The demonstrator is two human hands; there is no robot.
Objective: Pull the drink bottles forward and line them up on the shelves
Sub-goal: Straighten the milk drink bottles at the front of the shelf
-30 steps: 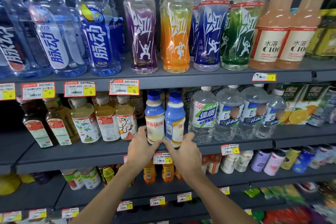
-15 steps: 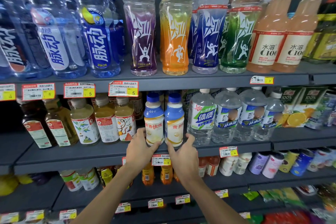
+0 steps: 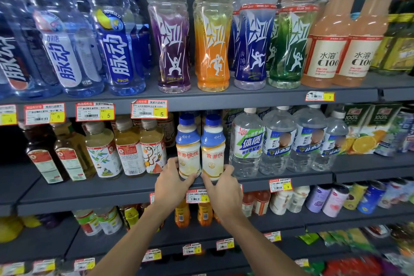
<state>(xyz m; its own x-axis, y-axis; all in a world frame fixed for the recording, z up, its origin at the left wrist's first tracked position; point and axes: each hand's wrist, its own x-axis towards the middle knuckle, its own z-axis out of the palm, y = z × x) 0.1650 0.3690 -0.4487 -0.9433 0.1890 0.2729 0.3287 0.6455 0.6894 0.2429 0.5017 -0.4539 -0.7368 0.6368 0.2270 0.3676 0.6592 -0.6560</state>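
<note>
Head camera, centre of the frame: two blue-capped milk drinks, the left bottle [image 3: 188,149] and the right bottle [image 3: 212,151], stood upright, side by side and touching, on the middle shelf [image 3: 89,195]. They were near its front lip, just above a yellow price tag [image 3: 197,196]. The left hand [image 3: 172,182] was curled round the lower body of the left bottle, thumb across the front and fingers wrapped to its far side. The right hand [image 3: 226,188] gripped the lower body of the right bottle in mirror fashion. Tea bottles [image 3: 128,148] stood just left of the pair, and clear water bottles [image 3: 246,143] just right.

Both milk drinks looked full, so they were probably fairly heavy for their size, with stiff plastic walls that would give little under a squeeze. The glossy sleeve could be slippery. Holding low, near the base, seemed right for sliding; a pull at the cap would likely tip such tall, narrow bottles. With neighbours so close, a straight draw forward seemed safest.
</note>
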